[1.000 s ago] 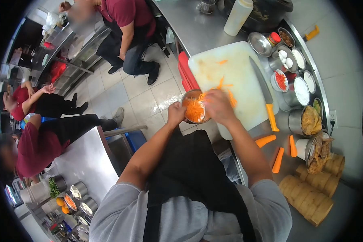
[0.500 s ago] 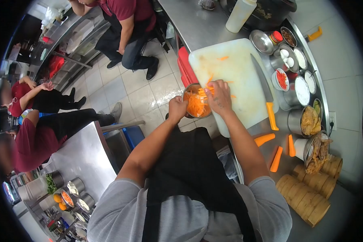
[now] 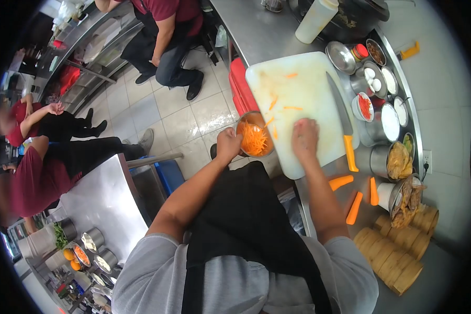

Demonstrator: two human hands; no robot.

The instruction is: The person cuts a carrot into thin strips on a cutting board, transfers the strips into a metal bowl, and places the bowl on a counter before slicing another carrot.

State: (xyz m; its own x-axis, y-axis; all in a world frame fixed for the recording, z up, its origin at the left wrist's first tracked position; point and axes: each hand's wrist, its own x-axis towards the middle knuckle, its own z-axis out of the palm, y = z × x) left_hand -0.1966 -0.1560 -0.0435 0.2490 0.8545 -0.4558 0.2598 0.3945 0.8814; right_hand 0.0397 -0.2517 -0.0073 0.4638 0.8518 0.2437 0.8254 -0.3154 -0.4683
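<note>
My left hand (image 3: 228,145) grips the rim of a metal bowl (image 3: 240,127) at the left edge of the cutting board. Orange carrot shreds (image 3: 255,141) lie inside the bowl. On the white cutting board (image 3: 319,70), my right hand (image 3: 305,137) rests with its fingers curled; whether anything is under them is hidden. A few loose shreds (image 3: 293,108) are scattered between the hand and the bowl. To the right of my right hand lies a knife (image 3: 340,104) with a yellow handle. Peeled carrot pieces (image 3: 354,208) sit on the steel counter below the board.
Bowls and tins (image 3: 389,122) of ingredients line the counter's right side, with bamboo steamers (image 3: 387,256) below them. A squeeze bottle (image 3: 316,21) stands behind the board. Several people in maroon shirts (image 3: 40,172) are at the left, near another steel table (image 3: 102,206).
My right hand has moved right, away from the bowl and onto the board, uncovering loose shreds there. The bowl stays in my left hand.
</note>
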